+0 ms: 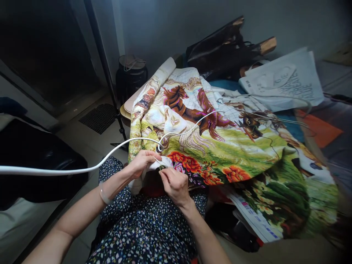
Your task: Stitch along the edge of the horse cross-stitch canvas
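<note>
- One large picture cloth [228, 137] spreads from your lap away toward the wall, its far left side rolled up; it shows brown horses, green grass and red and orange flowers.
- Your dress [143, 227], dark with small pale flowers, covers your lap below the cloth's near edge.
- Beyond the cloth, against the wall, you have a glossy black bag [217, 51]; nearer, at its right, lies a pale bag [283, 84] with grey lettering.
- A dark pole [102, 47] stands left of the cloth, near a patterned mat [98, 118] on the floor.
- One white cable [55, 171] comes in from the left, curls just above your left hand and runs on across the horses.
- Under the cloth's right part, papers [255, 220] stick out.
- Your left hand [144, 161] is clamped on the cloth's near edge, thumb and fingers closed on the white fabric.
- Your right hand [176, 183] meets that same edge just beside it, fingertips pinched together; you cannot tell what lies between them.
- A pale bangle [103, 193] circles your left forearm.
- Dark green thread [162, 167] shows at your right fingertips.
</note>
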`<action>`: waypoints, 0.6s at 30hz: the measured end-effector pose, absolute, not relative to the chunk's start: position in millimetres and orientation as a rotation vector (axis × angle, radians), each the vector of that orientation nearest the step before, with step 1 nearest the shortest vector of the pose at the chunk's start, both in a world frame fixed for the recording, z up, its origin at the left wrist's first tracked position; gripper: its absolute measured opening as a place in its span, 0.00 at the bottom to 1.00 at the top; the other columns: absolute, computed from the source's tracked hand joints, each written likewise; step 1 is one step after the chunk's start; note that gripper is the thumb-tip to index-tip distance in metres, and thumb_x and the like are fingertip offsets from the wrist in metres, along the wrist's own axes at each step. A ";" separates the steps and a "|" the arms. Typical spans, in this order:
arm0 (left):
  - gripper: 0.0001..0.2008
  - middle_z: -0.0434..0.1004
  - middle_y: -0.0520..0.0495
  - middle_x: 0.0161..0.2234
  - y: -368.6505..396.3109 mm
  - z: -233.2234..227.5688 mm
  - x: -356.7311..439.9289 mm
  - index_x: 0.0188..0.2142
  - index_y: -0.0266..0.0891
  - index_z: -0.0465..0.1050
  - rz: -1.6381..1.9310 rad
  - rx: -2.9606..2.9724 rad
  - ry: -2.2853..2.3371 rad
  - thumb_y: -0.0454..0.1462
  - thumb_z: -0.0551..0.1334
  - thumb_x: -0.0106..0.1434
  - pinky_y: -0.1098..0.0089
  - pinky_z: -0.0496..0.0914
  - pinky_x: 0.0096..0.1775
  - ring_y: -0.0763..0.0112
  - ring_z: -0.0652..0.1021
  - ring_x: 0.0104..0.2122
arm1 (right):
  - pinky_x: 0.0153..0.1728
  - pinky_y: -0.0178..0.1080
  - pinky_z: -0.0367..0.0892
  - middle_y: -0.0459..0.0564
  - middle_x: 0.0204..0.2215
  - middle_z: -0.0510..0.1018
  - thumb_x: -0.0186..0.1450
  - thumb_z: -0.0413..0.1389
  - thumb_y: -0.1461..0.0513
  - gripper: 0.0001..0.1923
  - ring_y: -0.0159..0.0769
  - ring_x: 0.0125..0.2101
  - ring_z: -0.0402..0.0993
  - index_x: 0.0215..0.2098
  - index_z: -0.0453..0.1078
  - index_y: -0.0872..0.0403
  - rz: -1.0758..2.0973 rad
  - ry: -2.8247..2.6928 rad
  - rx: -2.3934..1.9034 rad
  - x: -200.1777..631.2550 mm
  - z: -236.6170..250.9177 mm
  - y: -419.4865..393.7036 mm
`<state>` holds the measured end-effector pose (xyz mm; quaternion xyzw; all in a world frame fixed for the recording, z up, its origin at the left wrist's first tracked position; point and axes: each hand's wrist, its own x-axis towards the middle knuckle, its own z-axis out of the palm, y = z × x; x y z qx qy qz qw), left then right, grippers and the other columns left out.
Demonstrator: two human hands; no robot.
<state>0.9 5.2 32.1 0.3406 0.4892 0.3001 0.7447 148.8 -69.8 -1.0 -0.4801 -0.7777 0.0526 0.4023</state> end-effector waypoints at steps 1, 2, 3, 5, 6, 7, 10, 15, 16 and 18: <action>0.15 0.71 0.45 0.23 5.0 31.4 0.5 0.30 0.25 0.73 0.654 0.744 1.069 0.33 0.62 0.39 0.78 0.56 0.25 0.79 0.66 0.21 | 0.26 0.35 0.54 0.47 0.23 0.66 0.63 0.52 0.69 0.04 0.27 0.23 0.62 0.29 0.65 0.59 0.249 -1.972 -1.151 151.5 0.7 -73.8; 0.16 0.71 0.45 0.24 4.7 30.7 0.2 0.30 0.25 0.73 0.647 0.751 1.067 0.33 0.62 0.39 0.78 0.55 0.25 0.79 0.66 0.21 | 0.25 0.34 0.53 0.46 0.22 0.65 0.62 0.53 0.69 0.04 0.26 0.23 0.60 0.28 0.64 0.59 0.365 -1.971 -1.095 155.0 3.0 -78.1; 0.16 0.70 0.45 0.24 4.5 30.0 0.0 0.30 0.25 0.73 0.636 0.766 1.067 0.34 0.62 0.39 0.78 0.55 0.24 0.80 0.65 0.21 | 0.24 0.33 0.53 0.46 0.21 0.64 0.62 0.53 0.70 0.05 0.25 0.22 0.59 0.28 0.64 0.59 0.459 -1.966 -1.056 158.9 5.8 -82.4; 0.16 0.70 0.46 0.23 3.8 29.0 0.0 0.30 0.26 0.73 0.614 0.797 1.067 0.35 0.62 0.40 0.78 0.54 0.24 0.80 0.65 0.20 | 0.23 0.32 0.51 0.45 0.20 0.62 0.61 0.54 0.71 0.06 0.25 0.21 0.56 0.27 0.63 0.59 0.562 -1.965 -1.017 166.8 12.8 -90.2; 0.16 0.70 0.46 0.23 3.5 29.0 0.2 0.30 0.26 0.73 0.608 0.812 1.066 0.35 0.62 0.40 0.78 0.53 0.24 0.80 0.65 0.20 | 0.23 0.32 0.51 0.45 0.20 0.61 0.60 0.54 0.71 0.06 0.24 0.21 0.55 0.27 0.62 0.59 0.591 -1.961 -1.004 170.3 16.4 -93.6; 0.16 0.69 0.46 0.22 3.1 29.3 0.4 0.30 0.26 0.73 0.603 0.823 1.065 0.35 0.61 0.40 0.78 0.53 0.23 0.80 0.64 0.19 | 0.23 0.32 0.50 0.45 0.20 0.61 0.60 0.54 0.71 0.06 0.24 0.21 0.54 0.27 0.62 0.59 0.617 -1.955 -0.983 173.3 19.7 -96.6; 0.16 0.68 0.47 0.21 2.1 31.2 1.3 0.30 0.26 0.73 0.599 0.825 1.057 0.34 0.61 0.41 0.78 0.53 0.23 0.81 0.63 0.19 | 0.23 0.32 0.49 0.45 0.19 0.60 0.58 0.54 0.71 0.06 0.25 0.22 0.55 0.27 0.62 0.58 0.750 -1.903 -0.863 179.1 25.1 -103.4; 0.15 0.70 0.46 0.22 2.8 29.0 -0.2 0.30 0.26 0.73 0.599 0.824 1.053 0.34 0.61 0.41 0.78 0.54 0.23 0.80 0.65 0.19 | 0.22 0.34 0.47 0.45 0.15 0.51 0.61 0.51 0.65 0.12 0.27 0.19 0.49 0.21 0.58 0.58 0.923 -1.269 -0.654 189.9 30.4 -97.6; 0.15 0.70 0.45 0.23 3.2 27.7 -0.9 0.30 0.26 0.74 0.598 0.824 1.052 0.34 0.61 0.41 0.78 0.54 0.23 0.80 0.65 0.19 | 0.20 0.33 0.47 0.45 0.14 0.48 0.62 0.50 0.63 0.15 0.27 0.17 0.46 0.19 0.55 0.59 0.906 -1.097 -0.584 194.2 34.7 -93.5; 0.16 0.71 0.45 0.23 3.9 25.7 -2.0 0.30 0.26 0.74 0.596 0.832 1.049 0.34 0.61 0.41 0.79 0.54 0.23 0.80 0.65 0.20 | 0.17 0.33 0.44 0.43 0.13 0.43 0.64 0.49 0.60 0.20 0.25 0.13 0.40 0.17 0.50 0.59 0.939 -0.869 -0.552 205.0 47.0 -84.9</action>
